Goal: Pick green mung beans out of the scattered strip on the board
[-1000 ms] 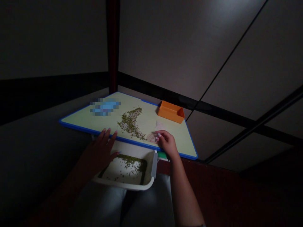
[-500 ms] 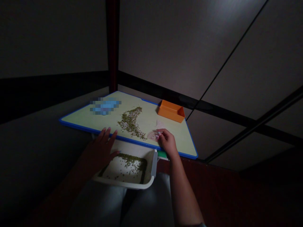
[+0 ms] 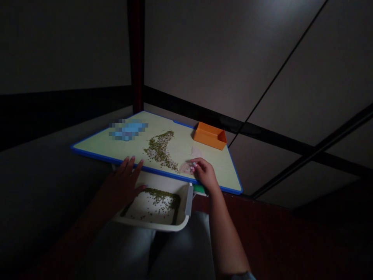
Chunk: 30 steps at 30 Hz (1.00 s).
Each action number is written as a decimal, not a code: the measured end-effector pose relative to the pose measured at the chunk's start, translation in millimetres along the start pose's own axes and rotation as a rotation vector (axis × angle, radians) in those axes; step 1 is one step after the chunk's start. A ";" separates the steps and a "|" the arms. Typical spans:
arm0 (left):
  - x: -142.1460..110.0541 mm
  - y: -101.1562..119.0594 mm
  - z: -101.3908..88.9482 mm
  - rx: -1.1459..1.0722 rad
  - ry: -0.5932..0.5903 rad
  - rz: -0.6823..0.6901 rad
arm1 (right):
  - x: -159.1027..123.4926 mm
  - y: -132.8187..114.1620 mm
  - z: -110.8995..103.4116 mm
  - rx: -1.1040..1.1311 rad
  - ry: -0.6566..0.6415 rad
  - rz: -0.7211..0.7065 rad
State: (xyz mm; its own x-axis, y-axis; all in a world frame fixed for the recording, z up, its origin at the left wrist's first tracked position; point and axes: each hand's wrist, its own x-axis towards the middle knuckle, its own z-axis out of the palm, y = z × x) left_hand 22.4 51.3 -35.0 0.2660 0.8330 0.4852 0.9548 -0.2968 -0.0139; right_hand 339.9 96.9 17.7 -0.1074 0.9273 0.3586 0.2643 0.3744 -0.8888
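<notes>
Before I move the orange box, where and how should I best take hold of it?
Pinch the orange box by its near wall's rim, probably with the nearer right hand, coming from the front: its top is open and the wall panels seem close behind.

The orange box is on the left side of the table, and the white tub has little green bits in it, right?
Not quite: the head view shows the orange box on the right side of the table. The white tub does have little green bits in it.
</notes>
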 end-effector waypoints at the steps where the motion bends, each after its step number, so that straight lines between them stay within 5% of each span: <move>1: -0.2 -0.2 0.3 0.001 0.001 0.000 | -0.4 -0.6 0.0 0.006 0.000 0.006; 30: 0.3 -3.0 3.9 -0.004 0.010 -0.005 | -5.1 -5.9 -0.8 -0.063 0.000 -0.047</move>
State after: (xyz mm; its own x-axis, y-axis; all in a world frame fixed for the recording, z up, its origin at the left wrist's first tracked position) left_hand 20.2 54.3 -38.2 0.2597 0.8297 0.4942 0.9557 -0.2942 -0.0083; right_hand 339.7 90.0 21.3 -0.1214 0.9085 0.3999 0.3190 0.4172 -0.8510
